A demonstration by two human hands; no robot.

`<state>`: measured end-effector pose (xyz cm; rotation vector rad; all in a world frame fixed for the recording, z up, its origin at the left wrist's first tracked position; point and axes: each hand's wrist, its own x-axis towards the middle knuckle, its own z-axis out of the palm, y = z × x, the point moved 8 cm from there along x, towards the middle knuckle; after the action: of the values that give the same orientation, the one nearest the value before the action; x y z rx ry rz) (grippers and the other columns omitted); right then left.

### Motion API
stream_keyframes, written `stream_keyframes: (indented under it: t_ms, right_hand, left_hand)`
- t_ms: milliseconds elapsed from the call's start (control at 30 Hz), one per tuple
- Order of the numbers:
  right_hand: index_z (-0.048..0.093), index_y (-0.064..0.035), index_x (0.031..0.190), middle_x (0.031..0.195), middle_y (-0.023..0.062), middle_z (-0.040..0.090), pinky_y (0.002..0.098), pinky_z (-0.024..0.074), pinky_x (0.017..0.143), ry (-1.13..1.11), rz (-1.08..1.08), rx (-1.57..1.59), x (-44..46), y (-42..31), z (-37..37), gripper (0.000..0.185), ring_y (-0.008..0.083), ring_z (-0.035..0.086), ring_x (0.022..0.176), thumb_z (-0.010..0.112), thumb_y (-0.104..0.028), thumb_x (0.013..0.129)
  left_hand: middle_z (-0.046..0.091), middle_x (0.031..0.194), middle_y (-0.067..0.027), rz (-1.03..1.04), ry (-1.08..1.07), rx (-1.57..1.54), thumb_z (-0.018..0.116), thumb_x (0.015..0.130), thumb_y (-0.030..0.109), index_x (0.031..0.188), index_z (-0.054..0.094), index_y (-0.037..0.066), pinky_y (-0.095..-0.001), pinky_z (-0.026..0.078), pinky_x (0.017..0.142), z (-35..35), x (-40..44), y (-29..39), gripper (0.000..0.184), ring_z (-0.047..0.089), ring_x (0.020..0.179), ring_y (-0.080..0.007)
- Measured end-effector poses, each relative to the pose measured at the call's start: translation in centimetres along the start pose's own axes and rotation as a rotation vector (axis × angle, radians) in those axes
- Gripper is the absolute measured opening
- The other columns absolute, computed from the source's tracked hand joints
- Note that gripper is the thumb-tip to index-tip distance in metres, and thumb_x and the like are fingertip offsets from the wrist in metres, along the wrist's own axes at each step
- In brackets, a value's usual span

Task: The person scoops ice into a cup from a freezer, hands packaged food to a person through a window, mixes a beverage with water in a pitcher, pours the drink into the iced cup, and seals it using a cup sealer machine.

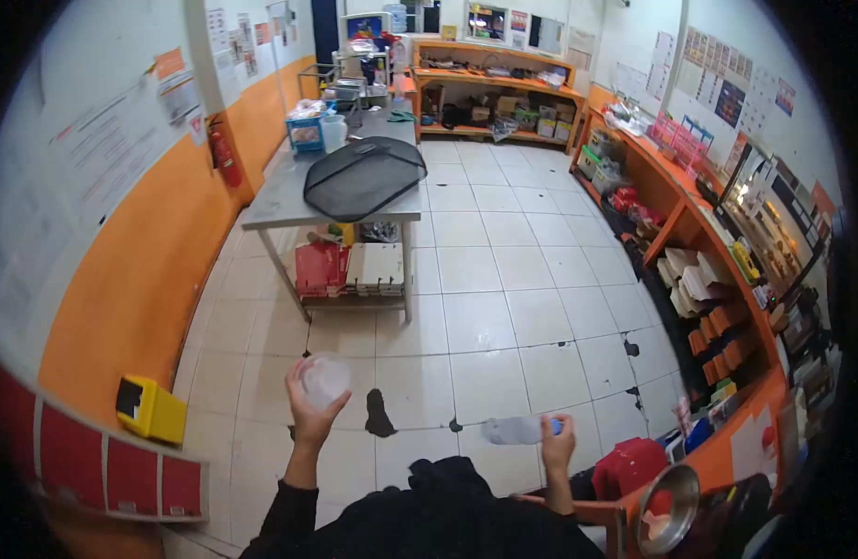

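Note:
My left hand [310,416] is closed round a whitish, see-through round container [327,380], held up above the tiled floor with its circular face towards me. I cannot tell whether it is a cup or a tub. On the other side, my right hand [557,449] grips a clear plastic bottle [511,430] near its blue cap [555,427]. The bottle lies level in the air and points left, towards the other hand. A wide gap separates the two hands.
Ahead stands a steel table [284,200] with a black mesh cover [368,177] on top and flat boxes [377,265] beneath. An orange counter [666,200] runs along the right. A yellow bin [154,410] and red lockers [79,456] are at left. Nearby right is a metal bowl [687,484].

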<state>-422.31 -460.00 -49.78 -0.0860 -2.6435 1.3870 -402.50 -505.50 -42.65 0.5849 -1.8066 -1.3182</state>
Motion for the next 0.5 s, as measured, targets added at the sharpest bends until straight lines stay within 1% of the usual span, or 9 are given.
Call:
stream_keyframes:
  t_ms: [100, 167, 233, 267, 333, 367, 400, 433, 500]
  right_hand:
    - [0.055, -0.0061, 0.086, 0.069, 0.0154, 0.061, 0.0427, 0.0474, 0.063, 0.128, 0.022, -0.135, 8.4, 0.2, 1.6, 0.03, 0.0345, 0.061, 0.065, 0.07, -0.03, 0.077]
    - [0.056, -0.006, 0.084, 0.068, 0.0155, 0.062, 0.0431, 0.0473, 0.062, 0.122, -0.025, -0.249, 14.6, -1.4, 4.1, 0.029, 0.0349, 0.062, 0.064, 0.071, -0.029, 0.074]
    - [0.057, -0.0065, 0.083, 0.068, 0.0153, 0.062, 0.0441, 0.0473, 0.06, 0.117, -0.108, -0.365, 22.1, -2.1, 7.6, 0.029, 0.0353, 0.062, 0.064, 0.072, -0.028, 0.07]
    - [0.057, -0.0066, 0.082, 0.068, 0.0153, 0.062, 0.0442, 0.0474, 0.06, 0.07, -0.143, -0.349, 26.5, -2.9, 9.5, 0.029, 0.035, 0.062, 0.064, 0.072, -0.028, 0.07]
    - [0.057, -0.0067, 0.082, 0.068, 0.0151, 0.062, 0.0443, 0.0478, 0.06, -0.021, -0.188, -0.304, 33.4, -6.0, 13.8, 0.029, 0.0345, 0.062, 0.064, 0.072, -0.029, 0.07]
    - [0.057, -0.0067, 0.082, 0.067, 0.0142, 0.062, 0.043, 0.0483, 0.059, -0.033, -0.322, -0.309, 36.7, -9.0, 16.2, 0.029, 0.0332, 0.062, 0.062, 0.072, -0.029, 0.071]
    - [0.057, -0.0066, 0.082, 0.066, 0.0138, 0.061, 0.0422, 0.0484, 0.059, -0.093, -0.41, -0.258, 39.6, -12.3, 18.6, 0.029, 0.0328, 0.061, 0.061, 0.072, -0.029, 0.071]
    - [0.057, -0.0065, 0.083, 0.065, 0.0134, 0.06, 0.0415, 0.0485, 0.058, -0.157, -0.509, -0.218, 42.7, -16.1, 20.9, 0.029, 0.0325, 0.061, 0.059, 0.072, -0.029, 0.072]
    - [0.057, -0.0066, 0.085, 0.063, 0.0128, 0.059, 0.0396, 0.0481, 0.057, -0.189, -0.657, -0.124, 49.1, -22.6, 25.8, 0.03, 0.0311, 0.061, 0.058, 0.071, -0.03, 0.074]
  left_hand:
    - [0.045, 0.122, -0.012, 0.047, -0.115, -0.075, 0.085, 0.059, 0.007, 0.133, 0.029, 0.002, -0.0365, 0.036, 0.102, 9.7, 10.0, -1.3, 0.092, 0.044, 0.117, -0.0237]
    - [0.045, 0.122, -0.0117, 0.073, -0.121, -0.147, 0.085, 0.059, 0.007, 0.132, 0.03, 0.003, -0.0364, 0.036, 0.102, 15.8, 15.9, -1.5, 0.092, 0.045, 0.117, -0.0235]
    - [0.045, 0.122, -0.0118, 0.061, -0.111, -0.164, 0.085, 0.059, 0.007, 0.132, 0.03, 0.003, -0.0363, 0.036, 0.102, 20.8, 20.5, -3.4, 0.091, 0.045, 0.116, -0.0234]
    - [0.045, 0.122, -0.0119, 0.048, -0.104, -0.17, 0.086, 0.059, 0.007, 0.132, 0.031, 0.003, -0.0362, 0.037, 0.102, 23.1, 22.2, -4.3, 0.091, 0.046, 0.116, -0.0233]
    - [0.045, 0.121, -0.0122, 0.028, -0.084, -0.199, 0.086, 0.058, 0.008, 0.131, 0.031, 0.003, -0.0364, 0.037, 0.102, 26.6, 25.8, -6.1, 0.091, 0.046, 0.115, -0.0233]
    - [0.045, 0.121, -0.0123, 0.005, -0.077, -0.194, 0.087, 0.058, 0.008, 0.13, 0.031, 0.003, -0.0365, 0.037, 0.102, 28.0, 27.7, -6.6, 0.092, 0.046, 0.115, -0.0233]
    - [0.045, 0.121, -0.0124, -0.034, -0.067, -0.19, 0.087, 0.057, 0.008, 0.13, 0.031, 0.003, -0.0366, 0.038, 0.102, 29.3, 29.5, -6.7, 0.092, 0.046, 0.115, -0.0233]
    - [0.045, 0.121, -0.0122, -0.017, -0.082, -0.207, 0.087, 0.056, 0.008, 0.129, 0.031, 0.003, -0.0367, 0.038, 0.102, 30.4, 31.6, -6.4, 0.093, 0.046, 0.116, -0.0235]
    - [0.045, 0.121, -0.0121, 0.02, -0.093, -0.063, 0.088, 0.055, 0.008, 0.129, 0.032, 0.003, -0.0367, 0.038, 0.102, 31.9, 35.7, -4.7, 0.093, 0.046, 0.116, -0.0237]
